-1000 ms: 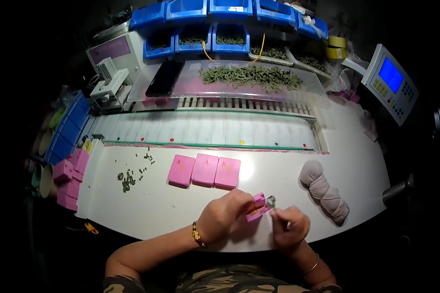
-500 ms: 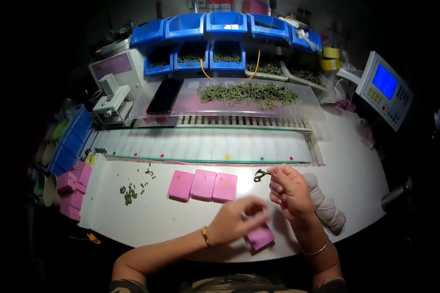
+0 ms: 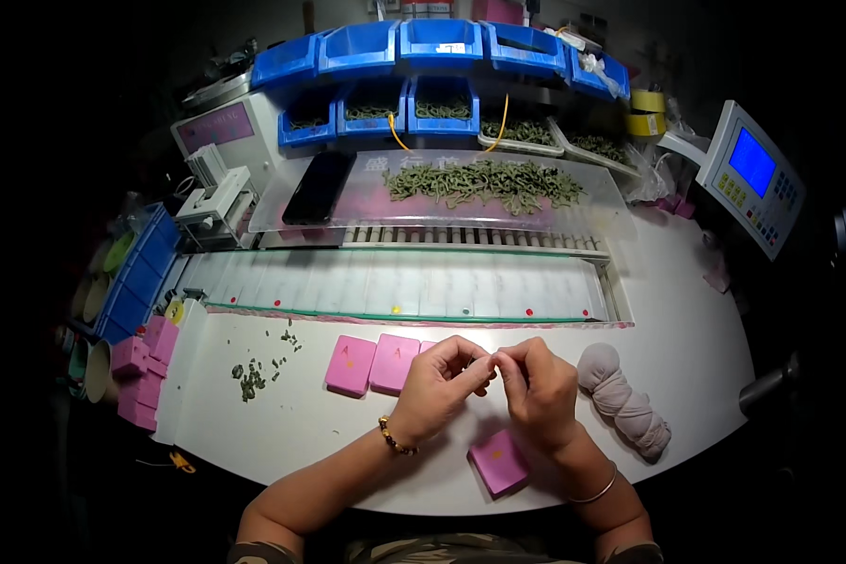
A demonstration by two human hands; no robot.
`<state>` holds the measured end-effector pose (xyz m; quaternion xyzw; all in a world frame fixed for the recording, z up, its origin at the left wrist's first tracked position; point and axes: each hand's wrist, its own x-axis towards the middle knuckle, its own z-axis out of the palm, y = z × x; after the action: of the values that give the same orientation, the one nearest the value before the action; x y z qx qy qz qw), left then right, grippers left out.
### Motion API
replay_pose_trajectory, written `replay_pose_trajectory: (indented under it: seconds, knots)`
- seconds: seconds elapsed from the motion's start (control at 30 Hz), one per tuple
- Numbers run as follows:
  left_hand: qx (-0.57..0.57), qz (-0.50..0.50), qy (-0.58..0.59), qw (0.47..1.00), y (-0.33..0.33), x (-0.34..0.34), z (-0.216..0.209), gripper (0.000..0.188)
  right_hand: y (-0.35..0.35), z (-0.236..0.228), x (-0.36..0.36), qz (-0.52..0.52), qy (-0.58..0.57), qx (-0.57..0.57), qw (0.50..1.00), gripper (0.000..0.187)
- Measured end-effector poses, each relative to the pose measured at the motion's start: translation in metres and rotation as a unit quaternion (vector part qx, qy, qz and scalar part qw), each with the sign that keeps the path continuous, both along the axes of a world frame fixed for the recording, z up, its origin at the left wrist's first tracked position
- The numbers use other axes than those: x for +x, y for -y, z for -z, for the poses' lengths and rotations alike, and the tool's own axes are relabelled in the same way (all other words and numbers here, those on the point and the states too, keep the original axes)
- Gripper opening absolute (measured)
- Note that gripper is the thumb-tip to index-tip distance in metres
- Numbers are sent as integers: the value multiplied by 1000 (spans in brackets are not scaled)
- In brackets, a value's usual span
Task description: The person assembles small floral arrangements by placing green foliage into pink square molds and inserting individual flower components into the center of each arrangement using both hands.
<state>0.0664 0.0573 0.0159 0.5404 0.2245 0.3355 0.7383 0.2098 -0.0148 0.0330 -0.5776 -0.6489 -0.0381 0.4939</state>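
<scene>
Beyond one pink block [image 3: 499, 462], left hand [image 3: 434, 387] and right hand [image 3: 543, 393] meet, grip pinched, anything held hidden.

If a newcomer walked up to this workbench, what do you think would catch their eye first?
Probably the wide heap of green pieces on the translucent sheet, in front of the blue bins. The lit blue screen at upper right also stands out. Below centre, the left hand and right hand come fingertip-close, with a pink block nearer the wearer.
</scene>
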Motion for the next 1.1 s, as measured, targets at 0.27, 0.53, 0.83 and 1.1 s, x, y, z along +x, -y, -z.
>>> replay_pose_trajectory:
  seconds: [0.27,0.53,0.83,1.1]
  knots:
    - [-274,119,68,952,3,-6,-11,19,2,-1,4,43,199,78,976,11]
    - [-301,199,100,927,-3,-14,-9,18,7,2,20,4,124,200,972,8]
    - [75,-73,-51,993,2,-15,-13,11,3,-11,29,-90,-282,-146,944,12]
    - [481,-206,-10,852,1,-8,-8,25,8,-8,11,-209,-371,-216,878,7]
